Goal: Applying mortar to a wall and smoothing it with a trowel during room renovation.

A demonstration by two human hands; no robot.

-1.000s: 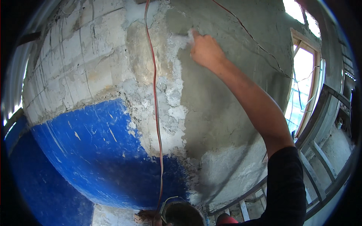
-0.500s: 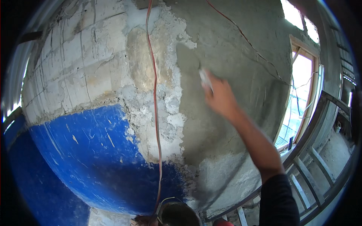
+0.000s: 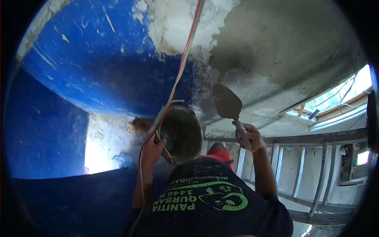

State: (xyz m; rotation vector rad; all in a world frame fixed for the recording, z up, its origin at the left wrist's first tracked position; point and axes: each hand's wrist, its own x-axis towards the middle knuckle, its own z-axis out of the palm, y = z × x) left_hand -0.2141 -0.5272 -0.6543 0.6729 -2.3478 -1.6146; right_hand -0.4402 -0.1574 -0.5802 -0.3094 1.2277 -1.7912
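Observation:
My left hand is closed on the near left side of a round, dark bucket, with the thumb over the rim. The bucket's inside is in shade, and I cannot make out how much it holds. To the right of the bucket, my right hand grips the handle of a pointing trowel. Its broad, mortar-coloured blade points up and left, in front of the wall. Damp grey plaster covers the wall's upper part, with a rough pale area below it.
A thin red-and-white cable hangs across the view and passes over my left hand. Scuffed blue paint covers the wall at left. A metal ladder-like frame stands at right, below a window opening.
The view has tilted down. My right hand has come down from the plastered wall to beside the bucket, and the trowel's blade now shows. My left hand has come clearly into view.

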